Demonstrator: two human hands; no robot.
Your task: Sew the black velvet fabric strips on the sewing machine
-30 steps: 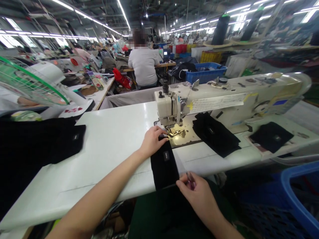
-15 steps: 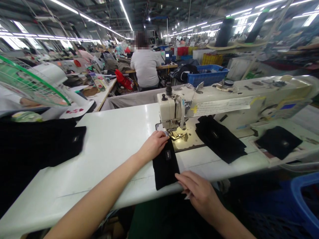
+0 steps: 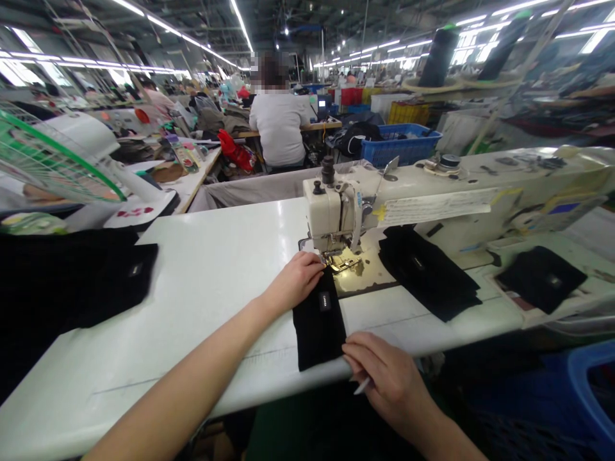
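Observation:
A black fabric piece (image 3: 318, 333) with a small dark label lies on the white table, its far end at the sewing machine's (image 3: 331, 218) presser foot. My left hand (image 3: 300, 276) is closed on the far left edge of that piece, fingertips close beside the needle area. At the near right corner, my right hand (image 3: 384, 368) pinches the fabric's edge between thumb and fingers. A thin pale pointed tool (image 3: 362, 386) pokes out below the right fingers; the rest of it is hidden in the palm.
Stacked black pieces (image 3: 427, 272) lie under the machine arm, with another labelled piece (image 3: 542, 278) farther right. Black fabric (image 3: 72, 275) covers the table's left end beside a green-rimmed fan (image 3: 57, 153). A blue basket (image 3: 586, 384) stands low right. A person (image 3: 278, 128) sits ahead.
The view has shifted slightly. Both hands keep their hold on the black fabric piece, which lies almost as before. The pale tool under my right hand shows a little more.

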